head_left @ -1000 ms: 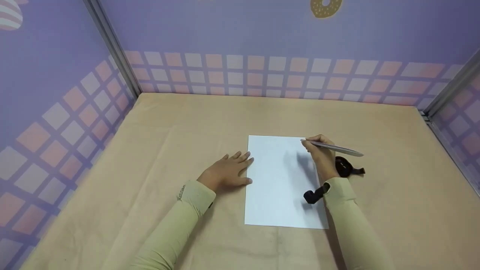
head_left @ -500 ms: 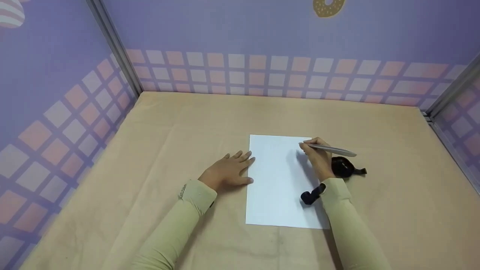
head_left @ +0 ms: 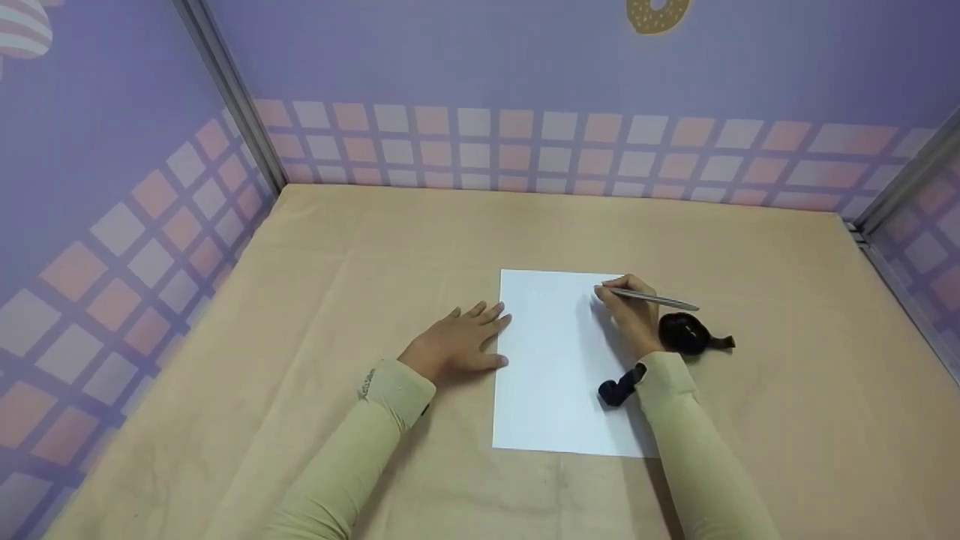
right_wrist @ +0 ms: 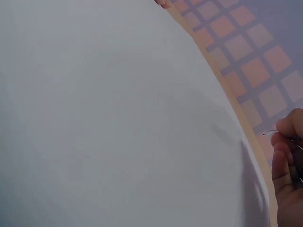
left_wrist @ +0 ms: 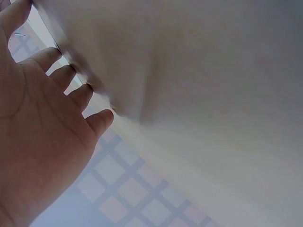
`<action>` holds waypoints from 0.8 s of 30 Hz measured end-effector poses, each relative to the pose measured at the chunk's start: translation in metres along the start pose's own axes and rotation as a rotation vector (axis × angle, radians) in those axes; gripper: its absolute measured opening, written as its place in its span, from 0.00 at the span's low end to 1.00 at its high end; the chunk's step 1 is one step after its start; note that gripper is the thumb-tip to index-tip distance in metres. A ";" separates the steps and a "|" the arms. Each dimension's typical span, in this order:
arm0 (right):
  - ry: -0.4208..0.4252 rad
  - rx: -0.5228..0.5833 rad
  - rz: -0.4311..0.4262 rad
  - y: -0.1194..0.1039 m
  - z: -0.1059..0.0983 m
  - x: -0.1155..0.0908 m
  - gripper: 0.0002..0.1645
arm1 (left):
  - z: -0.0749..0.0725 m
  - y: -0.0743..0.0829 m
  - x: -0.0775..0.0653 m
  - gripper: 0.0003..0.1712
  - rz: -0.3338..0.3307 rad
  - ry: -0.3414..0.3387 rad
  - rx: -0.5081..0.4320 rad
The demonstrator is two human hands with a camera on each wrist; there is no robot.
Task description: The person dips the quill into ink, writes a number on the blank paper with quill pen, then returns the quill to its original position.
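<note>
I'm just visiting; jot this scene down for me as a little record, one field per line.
Surface: beige-covered table
Paper: white sheet, no marks visible
Left hand: fingers spread, fingertips at the sheet's left edge
Right hand: holds a slim pen at the sheet's upper right; tip contact unclear
Black object: on the table beside the right hand, identity unclear
Back wall: purple, pink and white squares below

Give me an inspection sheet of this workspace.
Surface: beige cloth-like covering, faintly creased.
Job's things: white rectangular paper sheet; slim metallic-grey pen.
Clutter: glossy black rounded object with a short tail, beside the right wrist; kind unclear.
Left hand: fingers spread, resting at the paper sheet's left edge.
Right hand: pinches the pen near the sheet's far right corner; tip contact unclear.
Cables: nothing seen.
Surroundings: purple walls with pink and white squares; grey metal corner posts.
</note>
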State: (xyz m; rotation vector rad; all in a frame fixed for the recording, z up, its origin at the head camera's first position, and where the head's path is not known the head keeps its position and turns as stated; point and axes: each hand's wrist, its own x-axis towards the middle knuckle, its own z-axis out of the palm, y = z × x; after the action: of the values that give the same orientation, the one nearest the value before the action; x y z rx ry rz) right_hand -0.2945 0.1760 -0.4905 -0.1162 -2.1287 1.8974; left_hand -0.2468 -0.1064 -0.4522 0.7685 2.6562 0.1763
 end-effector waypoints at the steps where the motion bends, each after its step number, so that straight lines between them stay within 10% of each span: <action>1: 0.001 -0.002 0.007 0.000 0.000 0.001 0.04 | 0.000 0.000 0.000 0.44 0.001 0.001 -0.003; 24: 0.092 -0.144 0.105 0.006 0.002 0.012 0.11 | 0.000 0.000 -0.001 0.45 -0.006 0.000 -0.007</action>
State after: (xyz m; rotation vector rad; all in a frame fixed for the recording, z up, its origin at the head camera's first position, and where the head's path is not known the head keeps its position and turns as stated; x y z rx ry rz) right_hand -0.3076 0.1775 -0.4942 -0.3443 -2.2349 1.7550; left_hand -0.2464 -0.1068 -0.4516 0.7583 2.6567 0.1839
